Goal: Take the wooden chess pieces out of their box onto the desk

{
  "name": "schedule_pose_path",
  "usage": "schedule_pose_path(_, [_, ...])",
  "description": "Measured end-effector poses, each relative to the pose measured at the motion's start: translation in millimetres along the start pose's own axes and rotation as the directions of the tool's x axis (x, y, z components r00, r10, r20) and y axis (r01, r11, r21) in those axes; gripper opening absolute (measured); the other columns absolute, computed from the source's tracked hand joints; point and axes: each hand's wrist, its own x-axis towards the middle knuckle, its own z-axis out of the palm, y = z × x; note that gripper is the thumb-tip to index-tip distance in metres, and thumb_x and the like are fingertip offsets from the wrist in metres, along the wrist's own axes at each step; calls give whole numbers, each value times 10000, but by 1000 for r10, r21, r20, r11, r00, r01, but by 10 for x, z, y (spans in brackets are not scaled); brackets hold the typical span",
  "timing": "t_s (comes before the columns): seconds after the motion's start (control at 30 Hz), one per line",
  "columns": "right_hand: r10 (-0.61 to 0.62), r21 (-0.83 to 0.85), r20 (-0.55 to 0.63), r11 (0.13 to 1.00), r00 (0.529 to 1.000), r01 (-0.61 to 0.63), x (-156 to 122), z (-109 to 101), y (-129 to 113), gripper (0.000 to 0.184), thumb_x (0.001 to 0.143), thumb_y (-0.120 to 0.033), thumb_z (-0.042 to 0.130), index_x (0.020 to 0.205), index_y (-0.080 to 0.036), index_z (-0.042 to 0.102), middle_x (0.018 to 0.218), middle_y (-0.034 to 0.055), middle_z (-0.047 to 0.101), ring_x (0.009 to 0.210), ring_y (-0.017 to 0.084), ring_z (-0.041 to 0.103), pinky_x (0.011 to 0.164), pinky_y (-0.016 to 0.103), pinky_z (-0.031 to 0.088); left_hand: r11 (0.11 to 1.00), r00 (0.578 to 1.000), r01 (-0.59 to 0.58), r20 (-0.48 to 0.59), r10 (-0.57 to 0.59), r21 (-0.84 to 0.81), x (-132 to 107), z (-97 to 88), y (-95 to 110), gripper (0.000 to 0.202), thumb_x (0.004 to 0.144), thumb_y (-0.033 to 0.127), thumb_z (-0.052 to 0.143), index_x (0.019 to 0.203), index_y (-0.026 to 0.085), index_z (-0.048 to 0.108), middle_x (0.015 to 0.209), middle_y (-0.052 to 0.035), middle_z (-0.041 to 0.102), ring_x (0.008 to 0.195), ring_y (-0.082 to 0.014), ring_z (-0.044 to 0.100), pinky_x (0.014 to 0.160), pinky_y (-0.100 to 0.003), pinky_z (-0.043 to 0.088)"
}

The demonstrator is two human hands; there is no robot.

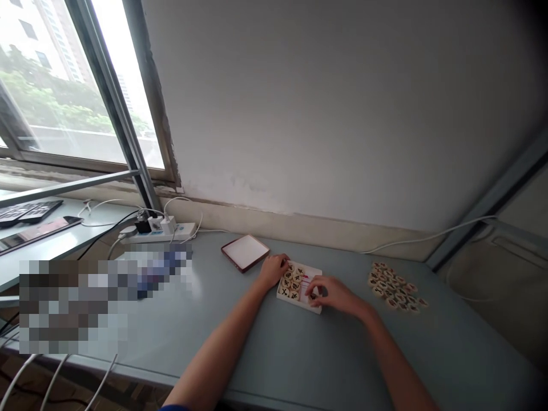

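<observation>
Discs [295,286], round, cream-coloured and marked with dark characters, lie in a shallow white box [298,306] between the person's two hands. Eight of them show just left of the right hand [334,292], flat and face up, packed edge to edge in two columns of four. Their rims look smooth and pale, and the strokes are thick; the single characters are too small to read with certainty. Nearer the right hand, the box's whitish floor shows, with some pinkish-red marking on it. The right hand curves over that side, thumb and forefinger bent into a ring and pinching one further disc [313,297] at their tips, low over the box's near right corner. The left hand [273,270] is at the opposite side, fingers bent at the far left corner of the box; whether it grips the wall or only rests there cannot be told.

Just beyond the left hand, to its left, a lid [245,253] lies with its white inside up and a dark red rim around it. Well to the right of the right hand, a loose cluster of similar pieces [394,287] spreads over the grey-blue desk [295,354], many touching or overlapping. Farther left of the left hand stand a white power strip [184,231] with plugs and cables, and a blurred patch hides whatever lies nearer. Beyond both hands rises a plain wall [342,125].
</observation>
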Motion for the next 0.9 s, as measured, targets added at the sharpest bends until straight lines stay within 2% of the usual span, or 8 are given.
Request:
schedule_pose_path(0.13, [3, 25, -31, 1000, 1000, -2, -6, 9, 111, 220, 650, -267, 622, 864, -251, 670, 958, 12, 623, 812, 176, 547, 722, 263, 415, 1000, 1000, 25, 13, -25, 13, -12, -12, 13, 271, 833, 225, 386, 980, 192, 612, 899, -40, 676, 839, -166, 603, 743, -239, 414])
schedule_pose_path(0.23, [18, -52, -47, 998, 999, -20, -1, 21, 118, 225, 616, -258, 656, 840, -252, 675, 880, 5, 638, 779, 178, 554, 713, 270, 415, 999, 999, 45, 29, -46, 20, -18, -20, 26, 287, 851, 235, 362, 992, 182, 606, 914, -50, 673, 860, -166, 601, 767, -245, 410])
schedule_pose_path(0.37, [11, -37, -178, 999, 984, -18, 50, 22, 100, 192, 693, -303, 598, 861, -233, 659, 871, 11, 648, 745, 167, 566, 725, 282, 424, 999, 999, 28, 38, -30, 33, -18, -13, 18, 298, 866, 253, 336, 997, 183, 594, 890, -47, 673, 837, -173, 604, 732, -247, 412])
schedule_pose_path(0.47, [32, 7, -401, 999, 915, -32, 68, -38, 265, 260, 769, -343, 515, 973, -214, 610, 962, 40, 629, 809, 171, 568, 761, 289, 434, 999, 999, 23, 47, -24, 38, -14, 0, 2, 305, 876, 264, 319, 998, 186, 587, 884, -47, 672, 829, -175, 604, 721, -246, 408])
schedule_pose_path(0.53, [96, -34, -521, 991, 848, -133, 32, -99, 493, 288, 795, -332, 471, 1028, -199, 578, 989, 61, 610, 801, 172, 572, 761, 304, 441, 999, 999, 15, 50, -17, 37, -12, 8, -4, 306, 880, 258, 309, 995, 188, 583, 886, -51, 671, 831, -176, 604, 725, -248, 404])
schedule_pose_path(0.7, [216, -297, -605, 832, 767, -469, -217, -234, 1103, 244, 744, -138, 442, 912, -166, 617, 950, 94, 600, 871, 220, 565, 812, 361, 424, 999, 998, 23, 58, -26, 39, -7, 17, 3, 295, 885, 249, 308, 1011, 195, 569, 893, -57, 669, 838, -180, 604, 741, -253, 397])
schedule_pose_path(0.8, [243, -391, -662, 694, 709, -604, -313, -275, 1192, 243, 718, -96, 448, 857, -169, 634, 983, 120, 581, 958, 263, 533, 824, 388, 410, 999, 997, 34, 70, -37, 42, -7, 18, 6, 295, 886, 237, 299, 1011, 197, 563, 887, -50, 671, 830, -175, 605, 733, -248, 394])
schedule_pose_path(0.9, [189, -403, -713, 678, 675, -615, -275, -270, 1088, 272, 769, -158, 434, 980, -175, 605, 1057, 128, 555, 1005, 278, 504, 818, 405, 401, 999, 997, 27, 71, -30, 41, -3, 22, -1, 296, 888, 234, 290, 1010, 198, 556, 887, -50, 671, 823, -176, 604, 723, -250, 391])
